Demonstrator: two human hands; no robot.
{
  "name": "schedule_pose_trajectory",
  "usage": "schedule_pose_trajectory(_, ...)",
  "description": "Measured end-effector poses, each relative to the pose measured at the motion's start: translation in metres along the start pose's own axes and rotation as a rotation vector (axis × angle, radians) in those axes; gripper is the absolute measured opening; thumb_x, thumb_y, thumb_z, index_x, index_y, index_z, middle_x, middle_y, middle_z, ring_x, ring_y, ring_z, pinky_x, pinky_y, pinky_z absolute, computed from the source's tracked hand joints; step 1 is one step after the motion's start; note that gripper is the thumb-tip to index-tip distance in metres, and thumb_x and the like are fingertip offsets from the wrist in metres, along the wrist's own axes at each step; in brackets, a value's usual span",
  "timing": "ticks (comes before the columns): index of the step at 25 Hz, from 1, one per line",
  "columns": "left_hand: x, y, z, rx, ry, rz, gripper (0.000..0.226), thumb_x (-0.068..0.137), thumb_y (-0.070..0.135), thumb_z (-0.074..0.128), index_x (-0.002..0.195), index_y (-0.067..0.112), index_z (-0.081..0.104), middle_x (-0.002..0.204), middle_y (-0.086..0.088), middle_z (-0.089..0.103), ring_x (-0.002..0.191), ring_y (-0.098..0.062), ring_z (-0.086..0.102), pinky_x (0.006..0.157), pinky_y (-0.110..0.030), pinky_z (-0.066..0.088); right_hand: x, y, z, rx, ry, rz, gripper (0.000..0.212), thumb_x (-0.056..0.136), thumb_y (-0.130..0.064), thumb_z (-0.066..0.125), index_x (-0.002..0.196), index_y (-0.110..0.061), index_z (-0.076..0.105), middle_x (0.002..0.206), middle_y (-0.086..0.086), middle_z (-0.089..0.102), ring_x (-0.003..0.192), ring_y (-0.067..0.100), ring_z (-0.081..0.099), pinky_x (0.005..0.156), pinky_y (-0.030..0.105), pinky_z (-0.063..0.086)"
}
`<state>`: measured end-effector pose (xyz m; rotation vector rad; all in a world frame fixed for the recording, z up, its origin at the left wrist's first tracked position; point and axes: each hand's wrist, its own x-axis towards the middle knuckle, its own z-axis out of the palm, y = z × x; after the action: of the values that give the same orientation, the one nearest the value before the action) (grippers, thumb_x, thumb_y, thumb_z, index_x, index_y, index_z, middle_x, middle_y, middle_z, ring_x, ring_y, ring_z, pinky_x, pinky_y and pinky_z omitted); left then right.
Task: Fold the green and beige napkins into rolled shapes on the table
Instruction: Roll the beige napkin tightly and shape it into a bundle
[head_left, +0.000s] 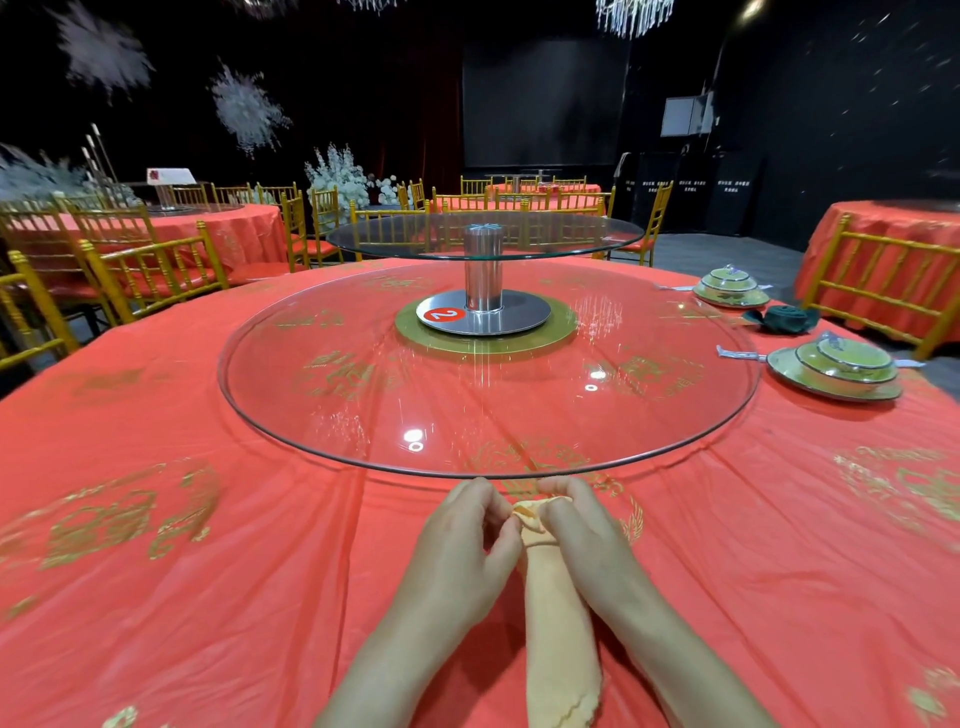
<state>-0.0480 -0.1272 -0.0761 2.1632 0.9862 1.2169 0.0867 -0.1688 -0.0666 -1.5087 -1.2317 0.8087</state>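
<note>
Lower centre: left hand (462, 540) and right hand (587, 540) pinch the far end of a rolled beige napkin (558, 634) on the red tablecloth (208, 571).

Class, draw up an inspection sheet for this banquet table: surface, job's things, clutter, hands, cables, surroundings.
Surface: round table under a red cloth with gold prints; a two-tier glass turntable at its middle.
Job's things: beige napkin, rolled lengthwise, at the near edge; green napkin, bundled, far right between two dish sets.
Clutter: the dish sets; a marker reading 2 on the turntable base.
Hands: left hand and right hand both pinch the beige napkin's far end.
Cables: nothing seen.
Surroundings: gold chairs, more red tables, white flowers, dark walls.
</note>
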Motion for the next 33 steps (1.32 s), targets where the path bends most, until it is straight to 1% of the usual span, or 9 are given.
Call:
schedule_pose_trajectory(4,0.003,-0.005,-0.009,0.127,0.024,0.039,0.013,0.078,0.011,0.06,0.074,0.021,0.052,0.068,0.01,0.052,0.065,-0.004,0.049,0.061,-0.023,0.041,0.004,-0.002,-0.001,-0.036,-0.089,0.013,0.034,0.063,-0.038,0.045,0.092,-0.028,0.06,0.094,-0.008,0.065,0.088,0.008,0.058,0.076,0.026,0.046)
schedule_pose_trajectory(9,0.001,-0.005,-0.007,0.223,-0.018,0.137,0.006,0.077,0.012,0.058,0.075,0.014,0.053,0.07,0.01,0.047,0.067,-0.008,0.04,0.059,-0.026,0.034,-0.007,-0.021,-0.009,-0.286,0.064,-0.309,0.037,0.064,-0.028,0.058,0.099,-0.036,0.064,0.096,-0.02,0.058,0.091,-0.004,0.053,0.082,0.008,0.038)
schedule_pose_trajectory(13,-0.001,-0.004,-0.008,0.268,-0.011,0.204,0.009,0.075,0.016,0.057,0.071,0.016,0.049,0.068,0.007,0.044,0.066,-0.015,0.042,0.057,-0.027,0.03,-0.005,-0.055,-0.008,-0.932,-0.092,-0.375,0.026,0.075,-0.022,0.056,0.098,-0.028,0.067,0.098,-0.005,0.066,0.095,0.019,0.059,0.077,0.031,0.046)
schedule_pose_trajectory(17,-0.003,-0.002,-0.005,0.269,-0.028,0.191,0.009,0.075,0.022,0.055,0.07,0.018,0.048,0.067,0.006,0.046,0.062,-0.015,0.046,0.056,-0.027,0.032,0.008,-0.074,-0.007,-1.265,-0.258,-0.294,0.019,0.075,-0.017,0.057,0.09,-0.023,0.066,0.092,0.005,0.066,0.089,0.029,0.061,0.062,0.029,0.04)
schedule_pose_trajectory(22,-0.005,0.007,-0.01,-0.035,-0.022,0.082,0.015,0.073,0.035,0.048,0.072,0.023,0.057,0.064,0.014,0.051,0.064,-0.004,0.049,0.059,-0.017,0.039,0.003,-0.07,-0.021,-1.069,-0.17,-0.384,0.009,0.072,-0.024,0.062,0.08,-0.022,0.066,0.074,-0.003,0.064,0.075,0.019,0.058,0.062,0.028,0.043)
schedule_pose_trajectory(26,0.006,0.003,-0.014,-0.397,0.098,-0.199,0.026,0.079,0.004,0.045,0.081,0.023,0.062,0.076,0.009,0.066,0.069,-0.005,0.06,0.066,-0.021,0.049,-0.001,-0.062,-0.036,-0.493,0.043,-0.255,0.025,0.069,-0.004,0.067,0.059,-0.027,0.064,0.053,-0.01,0.059,0.052,0.0,0.052,0.053,0.018,0.042)
schedule_pose_trajectory(28,0.006,-0.013,-0.002,-0.474,0.012,-0.331,0.036,0.08,-0.005,0.051,0.089,0.027,0.066,0.085,0.0,0.068,0.079,-0.016,0.065,0.073,-0.031,0.054,0.0,-0.061,-0.041,-0.247,0.153,-0.209,0.024,0.071,0.005,0.065,0.061,-0.017,0.066,0.053,-0.007,0.06,0.047,-0.001,0.049,0.048,0.015,0.04)
schedule_pose_trajectory(30,-0.005,-0.01,0.012,-0.402,-0.154,-0.298,0.053,0.073,0.012,0.074,0.114,0.043,0.058,0.105,0.004,0.067,0.101,-0.024,0.063,0.086,-0.039,0.053,0.001,-0.06,-0.043,-0.073,0.237,-0.173,0.02,0.072,0.011,0.063,0.063,-0.007,0.066,0.054,0.001,0.06,0.045,0.0,0.049,0.046,0.013,0.04)
schedule_pose_trajectory(33,-0.009,0.009,0.011,-0.361,-0.171,-0.09,0.079,0.068,0.018,0.084,0.131,0.028,0.037,0.127,0.016,0.049,0.114,0.012,0.049,0.093,-0.006,0.035,-0.004,-0.051,-0.035,-0.02,0.25,-0.155,0.021,0.073,0.011,0.063,0.061,-0.006,0.065,0.053,0.001,0.059,0.045,0.001,0.048,0.047,0.013,0.04)
